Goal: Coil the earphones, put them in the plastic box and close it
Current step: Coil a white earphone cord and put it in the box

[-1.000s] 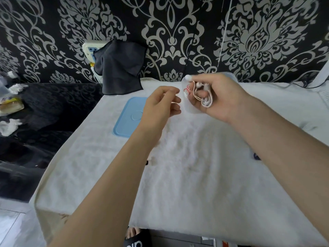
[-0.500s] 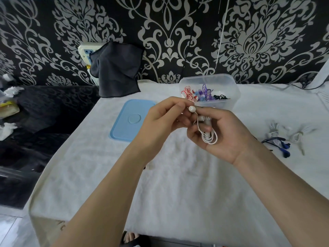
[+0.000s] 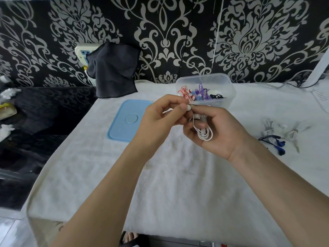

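- A person's right hand (image 3: 216,132) holds a coiled bundle of white earphones (image 3: 204,133) above the counter (image 3: 160,184), which is draped in a white towel; loops of cord hang below the curled fingers.
- The left hand (image 3: 160,120) meets the right at the fingertips, its grip closed in a pinch on one white earbud (image 3: 188,107) at the top of the bundle.
- Just behind the hands stands the clear plastic box (image 3: 229,90), open, with red-and-white, purple and black earphones lying inside.
- The box's light blue lid (image 3: 124,122) lies flat on the towel to the left of the hands, apart from the box.
- On the right side of the counter, well apart from the hands, lie blue earphones (image 3: 277,145) and two more white coiled sets (image 3: 292,133).
- A dark cloth (image 3: 114,75) hangs against the patterned black-and-silver wall behind the counter, over a white power strip (image 3: 82,52).
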A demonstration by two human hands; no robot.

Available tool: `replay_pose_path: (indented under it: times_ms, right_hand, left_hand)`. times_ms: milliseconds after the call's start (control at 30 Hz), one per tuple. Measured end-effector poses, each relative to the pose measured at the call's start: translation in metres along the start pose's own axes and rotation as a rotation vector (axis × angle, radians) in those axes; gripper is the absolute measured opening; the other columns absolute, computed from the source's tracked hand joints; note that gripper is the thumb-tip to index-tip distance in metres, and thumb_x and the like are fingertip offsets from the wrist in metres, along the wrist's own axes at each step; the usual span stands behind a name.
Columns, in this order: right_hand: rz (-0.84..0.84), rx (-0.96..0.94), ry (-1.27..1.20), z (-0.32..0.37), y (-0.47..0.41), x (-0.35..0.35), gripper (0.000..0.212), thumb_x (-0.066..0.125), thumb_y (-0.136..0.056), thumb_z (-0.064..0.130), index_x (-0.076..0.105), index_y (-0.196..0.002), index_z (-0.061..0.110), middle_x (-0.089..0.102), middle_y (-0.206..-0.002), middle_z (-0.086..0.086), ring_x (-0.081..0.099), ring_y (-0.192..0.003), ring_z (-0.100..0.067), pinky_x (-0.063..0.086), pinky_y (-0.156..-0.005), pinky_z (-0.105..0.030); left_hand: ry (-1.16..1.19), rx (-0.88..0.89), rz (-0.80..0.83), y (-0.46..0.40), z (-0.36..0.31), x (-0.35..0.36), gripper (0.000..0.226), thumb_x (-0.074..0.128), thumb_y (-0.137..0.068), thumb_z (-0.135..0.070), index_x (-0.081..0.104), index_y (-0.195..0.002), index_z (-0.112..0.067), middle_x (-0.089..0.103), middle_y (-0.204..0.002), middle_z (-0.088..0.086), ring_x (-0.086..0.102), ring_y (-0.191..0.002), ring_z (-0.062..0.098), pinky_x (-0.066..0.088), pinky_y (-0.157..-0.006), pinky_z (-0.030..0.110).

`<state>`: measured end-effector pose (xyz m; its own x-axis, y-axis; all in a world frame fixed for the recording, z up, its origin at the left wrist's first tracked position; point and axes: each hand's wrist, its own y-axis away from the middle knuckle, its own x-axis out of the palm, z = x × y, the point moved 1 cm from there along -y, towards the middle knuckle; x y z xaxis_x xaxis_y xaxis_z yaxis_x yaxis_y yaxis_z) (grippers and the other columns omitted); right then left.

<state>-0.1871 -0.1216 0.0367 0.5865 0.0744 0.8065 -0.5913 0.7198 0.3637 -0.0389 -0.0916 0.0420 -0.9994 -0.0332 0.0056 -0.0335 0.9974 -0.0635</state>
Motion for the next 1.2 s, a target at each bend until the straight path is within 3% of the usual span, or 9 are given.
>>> replay_pose_path:
  times_ms: [267,433,500,633,733,867,967,1033,1200]
  right_hand:
    - [-0.555,-0.380,0.948,0.078,-0.076,0.020,0.012,0.066,-0.075,0.007,0.063,-0.086,0.008,0.058,-0.080,-0.010,0.049,-0.057,-0.013,0.052,-0.073,-0.035]
    - [-0.687,-0.247,1.632,0.083,-0.113,0.024,0.024,0.062,-0.089,0.021,0.060,-0.108,0.006,0.065,-0.100,-0.008,0.065,-0.089,-0.024,0.054,-0.073,-0.032]
    - [-0.639,-0.174,1.666,0.076,-0.116,0.022,0.020,0.062,-0.087,0.024,0.056,-0.099,0.008,0.066,-0.097,-0.009,0.067,-0.088,-0.026,0.056,-0.081,-0.036]
    - [-0.602,-0.162,1.763,0.077,-0.114,0.022,0.009,0.055,-0.086,0.019,0.055,-0.081,0.011,0.056,-0.081,-0.007,0.055,-0.068,-0.023,0.043,-0.059,-0.026]
    - [-0.587,-0.187,1.895,0.083,-0.108,0.022,0.008,0.051,-0.089,0.012,0.057,-0.086,0.008,0.056,-0.083,-0.008,0.056,-0.072,-0.022,0.049,-0.062,-0.028]
    - [-0.530,-0.148,2.092,0.080,-0.100,0.025,0.022,0.048,-0.087,0.011,0.044,-0.065,0.010,0.045,-0.066,-0.006,0.042,-0.057,-0.020,0.028,-0.049,-0.027]
    - [-0.485,-0.234,2.012,0.083,-0.083,0.029,0.019,0.044,-0.086,0.006,0.060,-0.080,-0.002,0.059,-0.077,-0.018,0.057,-0.073,-0.035,0.046,-0.057,-0.033]
    - [-0.556,-0.465,1.866,0.093,-0.066,0.027,0.030,0.045,-0.087,0.003,0.069,-0.104,-0.004,0.070,-0.107,-0.022,0.064,-0.101,-0.039,0.056,-0.079,-0.041]
    - [-0.690,-0.622,1.717,0.089,0.005,-0.008,0.022,0.057,-0.088,0.002,0.067,-0.105,0.013,0.063,-0.103,-0.002,0.059,-0.092,-0.019,0.046,-0.081,-0.029]
  left_hand:
    - [-0.116,-0.187,-0.237,-0.025,0.016,-0.006,0.019,0.051,-0.105,-0.023,0.065,-0.116,-0.016,0.069,-0.098,0.003,0.068,-0.081,0.013,0.061,-0.087,0.031]
    - [-0.201,-0.221,-0.206,-0.032,0.018,0.003,0.017,0.055,-0.102,-0.020,0.063,-0.117,-0.017,0.070,-0.106,0.006,0.070,-0.085,0.011,0.059,-0.094,0.037]
    - [-0.231,-0.233,-0.188,-0.033,0.019,0.006,0.019,0.056,-0.101,-0.021,0.062,-0.119,-0.019,0.070,-0.106,0.003,0.072,-0.093,0.014,0.058,-0.096,0.042]
    - [-0.276,-0.243,-0.149,-0.032,0.019,0.010,0.022,0.057,-0.101,-0.024,0.061,-0.123,-0.020,0.068,-0.103,-0.001,0.071,-0.100,0.016,0.057,-0.091,0.038]
    - [-0.343,-0.261,-0.101,-0.030,0.021,0.011,0.024,0.058,-0.101,-0.027,0.059,-0.124,-0.024,0.068,-0.107,-0.002,0.069,-0.100,0.015,0.057,-0.083,0.030]
    - [-0.419,-0.276,-0.038,-0.026,0.026,0.015,0.025,0.058,-0.100,-0.029,0.057,-0.125,-0.026,0.068,-0.111,-0.002,0.066,-0.093,0.014,0.052,-0.067,0.020]
    - [-0.496,-0.276,0.010,-0.023,0.027,0.020,0.027,0.058,-0.100,-0.028,0.056,-0.126,-0.027,0.065,-0.105,-0.006,0.059,-0.074,0.009,0.043,-0.048,0.012]
    - [-0.539,-0.270,0.033,-0.020,0.029,0.024,0.027,0.059,-0.099,-0.028,0.056,-0.127,-0.028,0.062,-0.106,-0.007,0.059,-0.073,0.010,0.041,-0.042,0.013]
    - [-0.639,-0.232,0.103,-0.007,0.028,0.028,0.026,0.058,-0.100,-0.029,0.055,-0.126,-0.028,0.061,-0.117,-0.003,0.063,-0.085,0.016,0.044,-0.051,0.015]
